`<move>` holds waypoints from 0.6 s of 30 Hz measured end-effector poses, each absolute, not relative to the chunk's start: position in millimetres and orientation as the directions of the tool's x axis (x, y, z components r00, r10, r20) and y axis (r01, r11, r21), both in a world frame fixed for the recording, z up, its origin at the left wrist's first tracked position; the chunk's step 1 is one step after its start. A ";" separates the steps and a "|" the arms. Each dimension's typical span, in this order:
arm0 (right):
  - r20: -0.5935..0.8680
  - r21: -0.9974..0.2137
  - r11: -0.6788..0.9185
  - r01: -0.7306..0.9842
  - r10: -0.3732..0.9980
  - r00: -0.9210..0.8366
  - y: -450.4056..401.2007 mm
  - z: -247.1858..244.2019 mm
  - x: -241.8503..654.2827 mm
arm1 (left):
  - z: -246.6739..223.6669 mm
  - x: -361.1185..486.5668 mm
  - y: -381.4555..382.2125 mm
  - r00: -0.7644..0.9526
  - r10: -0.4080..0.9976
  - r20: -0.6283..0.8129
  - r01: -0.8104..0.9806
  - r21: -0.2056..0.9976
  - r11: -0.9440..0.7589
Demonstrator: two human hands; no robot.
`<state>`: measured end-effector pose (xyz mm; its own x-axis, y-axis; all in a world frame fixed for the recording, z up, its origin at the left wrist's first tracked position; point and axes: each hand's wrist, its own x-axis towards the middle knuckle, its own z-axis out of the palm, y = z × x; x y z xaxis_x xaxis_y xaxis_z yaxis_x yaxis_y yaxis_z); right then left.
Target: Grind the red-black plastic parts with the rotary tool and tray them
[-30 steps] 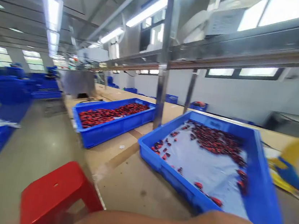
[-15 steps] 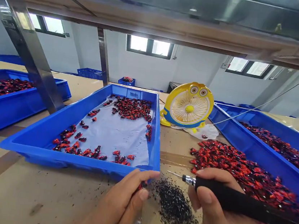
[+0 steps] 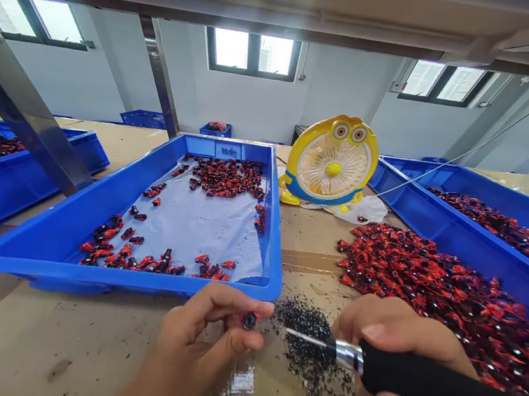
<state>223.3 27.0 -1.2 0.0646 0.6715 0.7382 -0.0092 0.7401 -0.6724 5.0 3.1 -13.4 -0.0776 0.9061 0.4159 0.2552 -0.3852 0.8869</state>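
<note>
My left hand (image 3: 201, 338) pinches a small red and black part (image 3: 249, 320) between thumb and fingers, its round dark end turned toward me. It is held just in front of the near right corner of a blue tray (image 3: 138, 281). In my right hand (image 3: 400, 349) is a black-handled tool (image 3: 434, 386) with a silver collar and a thin pointed metal tip, aimed left at the part. A gap separates the tip from the part. Under the tip lies a heap of black shavings (image 3: 317, 358). Beyond my right hand spreads a pile of red and black parts (image 3: 424, 269).
Similar parts (image 3: 228, 177) lie on a white sheet inside the middle tray. A yellow fan (image 3: 333, 168) stands behind. More blue trays flank left (image 3: 29, 188) and right (image 3: 465, 248). A slanted metal post (image 3: 35, 99) rises at left; a white cord (image 3: 483, 144) crosses at right.
My left hand has turned, so the part's round end now shows between the fingertips. My right hand and the tool have come closer to me. The view has tilted down somewhat.
</note>
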 end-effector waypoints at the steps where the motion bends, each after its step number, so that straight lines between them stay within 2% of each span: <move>1: 0.744 -0.664 0.747 -0.036 0.664 0.069 25.1 0.0 223.6 | -11.2 6.1 3.0 -0.060 0.877 0.478 0.293 0.848 -0.442; 3: 0.740 -0.671 0.740 -0.046 0.672 0.031 22.3 2.0 226.1 | -6.5 8.0 2.2 -0.015 0.823 0.568 0.344 0.776 -0.529; 5: 0.716 -0.698 0.716 0.006 0.698 -0.028 20.7 3.5 229.1 | -2.9 9.4 0.9 0.020 0.803 0.595 0.364 0.744 -0.560; 8: 0.675 -0.727 0.680 0.095 0.733 -0.082 19.0 6.0 229.8 | -0.3 11.1 -0.7 0.042 0.818 0.573 0.383 0.747 -0.543; 13: 0.665 -0.737 0.667 0.106 0.744 -0.060 15.3 11.6 220.6 | -2.9 12.5 -0.1 0.056 0.818 0.572 0.385 0.744 -0.547; 18: 0.703 -0.703 0.701 0.117 0.711 -0.035 12.4 10.4 218.7 | -10.2 11.0 -1.3 0.097 0.820 0.564 0.305 0.767 -0.564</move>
